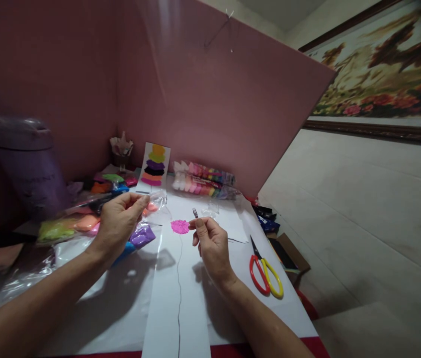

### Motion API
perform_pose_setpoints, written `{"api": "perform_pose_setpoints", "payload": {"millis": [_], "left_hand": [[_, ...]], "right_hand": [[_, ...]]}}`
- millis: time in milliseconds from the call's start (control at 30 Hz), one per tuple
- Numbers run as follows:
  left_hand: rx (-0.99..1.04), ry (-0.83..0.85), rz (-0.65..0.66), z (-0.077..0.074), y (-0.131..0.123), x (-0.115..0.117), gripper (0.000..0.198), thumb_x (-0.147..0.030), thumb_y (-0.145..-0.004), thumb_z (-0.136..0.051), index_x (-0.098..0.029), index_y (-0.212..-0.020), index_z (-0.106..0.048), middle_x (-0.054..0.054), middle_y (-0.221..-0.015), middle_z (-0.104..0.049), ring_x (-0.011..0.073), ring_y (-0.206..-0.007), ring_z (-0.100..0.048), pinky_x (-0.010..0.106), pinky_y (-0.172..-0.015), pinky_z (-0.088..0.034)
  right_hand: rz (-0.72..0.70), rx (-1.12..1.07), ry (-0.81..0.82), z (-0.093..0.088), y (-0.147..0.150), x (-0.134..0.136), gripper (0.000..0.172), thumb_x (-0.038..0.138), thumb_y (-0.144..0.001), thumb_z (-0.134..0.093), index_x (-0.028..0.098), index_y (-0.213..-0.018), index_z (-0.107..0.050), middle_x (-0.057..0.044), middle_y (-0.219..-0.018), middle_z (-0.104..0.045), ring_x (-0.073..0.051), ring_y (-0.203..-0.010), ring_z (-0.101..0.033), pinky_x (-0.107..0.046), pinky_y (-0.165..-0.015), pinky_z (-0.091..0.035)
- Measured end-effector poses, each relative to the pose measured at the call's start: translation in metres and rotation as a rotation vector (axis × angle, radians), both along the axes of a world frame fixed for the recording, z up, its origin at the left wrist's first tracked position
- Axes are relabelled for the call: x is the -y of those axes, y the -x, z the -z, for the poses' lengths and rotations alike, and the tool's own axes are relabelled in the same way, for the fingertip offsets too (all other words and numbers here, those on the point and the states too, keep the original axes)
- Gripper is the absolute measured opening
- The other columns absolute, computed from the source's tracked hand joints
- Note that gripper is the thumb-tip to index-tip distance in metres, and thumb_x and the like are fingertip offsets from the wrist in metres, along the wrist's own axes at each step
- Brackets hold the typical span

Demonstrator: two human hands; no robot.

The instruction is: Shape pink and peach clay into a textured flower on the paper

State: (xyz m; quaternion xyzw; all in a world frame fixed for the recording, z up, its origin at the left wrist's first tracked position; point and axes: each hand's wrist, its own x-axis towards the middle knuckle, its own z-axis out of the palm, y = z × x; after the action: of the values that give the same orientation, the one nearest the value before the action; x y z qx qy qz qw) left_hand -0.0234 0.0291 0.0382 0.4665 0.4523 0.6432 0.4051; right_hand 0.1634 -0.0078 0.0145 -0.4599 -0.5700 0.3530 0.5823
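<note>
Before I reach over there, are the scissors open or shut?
Shut: the scissors show their dark blades together, tapering to one point.

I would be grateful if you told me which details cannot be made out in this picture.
- Head view: the fork below its tines, hidden by the right hand; whether it is gripped is unclear.
- Head view: the near end of the white strip, cut off by the bottom edge.
- Head view: the full lettering on the purple tumbler, blurred and dim.
- Head view: the framed picture's far side, cut off by the right edge.
</note>
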Motion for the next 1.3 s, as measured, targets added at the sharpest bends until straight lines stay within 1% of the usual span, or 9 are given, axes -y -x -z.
{"api": "perform_pose_setpoints", "payload": {"millis": [167,367,467,667,833,933,1033,1167,1300], "left_hand": [[-0.012,0.004,0.005,0.001,0.001,-0.003,0.029,-0.041,-0.068,-0.072,-0.016,-0.067,-0.058,-0.008,-0.049,-0.041,0.005,-0.043,-0.03,0.017,-0.038,-0.02],[-0.006,0.009,0.003,0.003,0.002,-0.005,0.03,-0.042,-0.068,-0.073,-0.016,-0.068,-0.059,-0.008,-0.048,-0.04,0.0046,-0.042,-0.03,0.016,-0.037,-0.02],[0.011,0.027,0.031,0.001,0.001,-0.003,0.031,-0.043,-0.066,-0.075,-0.016,-0.067,-0.058,-0.008,-0.047,-0.039,0.0039,-0.041,-0.029,0.015,-0.036,-0.018],[-0.04,0.185,0.328,0.001,0.002,-0.004,0.034,-0.044,-0.065,-0.077,-0.015,-0.063,-0.06,-0.009,-0.044,-0.036,0.0027,-0.038,-0.023,0.016,-0.036,-0.011],[0.001,0.269,0.516,-0.002,0.008,-0.007,0.032,-0.04,-0.065,-0.077,-0.016,-0.058,-0.057,-0.009,-0.045,-0.032,0.0029,-0.038,-0.021,0.017,-0.037,-0.011],[-0.089,0.268,0.504,-0.002,0.01,-0.008,0.03,-0.038,-0.064,-0.078,-0.015,-0.057,-0.06,-0.009,-0.042,-0.032,0.0029,-0.037,-0.02,0.018,-0.037,-0.009],[-0.056,0.264,0.505,0.001,0.01,-0.01,0.03,-0.039,-0.062,-0.079,-0.015,-0.058,-0.061,-0.009,-0.041,-0.032,0.0027,-0.037,-0.021,0.017,-0.038,-0.01],[-0.043,0.264,0.354,0.005,0.01,-0.014,0.035,-0.045,-0.06,-0.08,-0.015,-0.062,-0.062,-0.009,-0.041,-0.035,0.002,-0.035,-0.021,0.016,-0.035,-0.01],[-0.008,0.229,0.294,0.005,0.011,-0.016,0.039,-0.049,-0.057,-0.08,-0.016,-0.061,-0.059,-0.01,-0.042,-0.033,0.0022,-0.034,-0.02,0.016,-0.034,-0.011]], "right_hand": [[-0.005,0.026,-0.017,-0.001,0.001,0.002,0.033,0.049,-0.091,-0.053,0.019,-0.081,-0.063,0.004,-0.056,-0.049,-0.011,-0.05,-0.044,-0.023,-0.049,-0.037],[-0.02,0.039,-0.074,-0.002,0.002,0.003,0.03,0.042,-0.092,-0.053,0.017,-0.079,-0.062,0.0,-0.073,-0.059,-0.01,-0.058,-0.049,-0.024,-0.057,-0.042],[-0.021,0.043,-0.075,-0.002,0.002,0.002,0.029,0.042,-0.092,-0.052,0.017,-0.08,-0.063,0.0,-0.073,-0.059,-0.011,-0.057,-0.049,-0.024,-0.057,-0.042],[-0.012,0.06,-0.085,-0.001,0.002,0.002,0.03,0.042,-0.092,-0.053,0.017,-0.079,-0.064,-0.001,-0.072,-0.061,-0.011,-0.057,-0.049,-0.024,-0.056,-0.041],[-0.012,0.067,-0.082,-0.003,0.002,0.003,0.03,0.041,-0.092,-0.052,0.017,-0.079,-0.063,-0.001,-0.072,-0.061,-0.011,-0.057,-0.049,-0.024,-0.056,-0.041],[-0.014,0.07,-0.089,-0.003,0.002,0.002,0.03,0.042,-0.092,-0.053,0.017,-0.078,-0.063,-0.001,-0.073,-0.061,-0.011,-0.057,-0.049,-0.024,-0.056,-0.041],[-0.012,0.073,-0.095,-0.003,0.002,0.002,0.03,0.041,-0.092,-0.053,0.017,-0.078,-0.063,-0.001,-0.071,-0.06,-0.011,-0.056,-0.049,-0.024,-0.056,-0.041],[-0.016,0.07,-0.094,-0.003,0.002,0.003,0.029,0.04,-0.092,-0.053,0.017,-0.078,-0.063,-0.001,-0.071,-0.059,-0.011,-0.056,-0.049,-0.024,-0.056,-0.041],[-0.015,0.079,-0.091,-0.003,0.001,0.004,0.029,0.041,-0.092,-0.053,0.017,-0.078,-0.064,0.0,-0.069,-0.058,-0.011,-0.057,-0.049,-0.025,-0.057,-0.041]]}}
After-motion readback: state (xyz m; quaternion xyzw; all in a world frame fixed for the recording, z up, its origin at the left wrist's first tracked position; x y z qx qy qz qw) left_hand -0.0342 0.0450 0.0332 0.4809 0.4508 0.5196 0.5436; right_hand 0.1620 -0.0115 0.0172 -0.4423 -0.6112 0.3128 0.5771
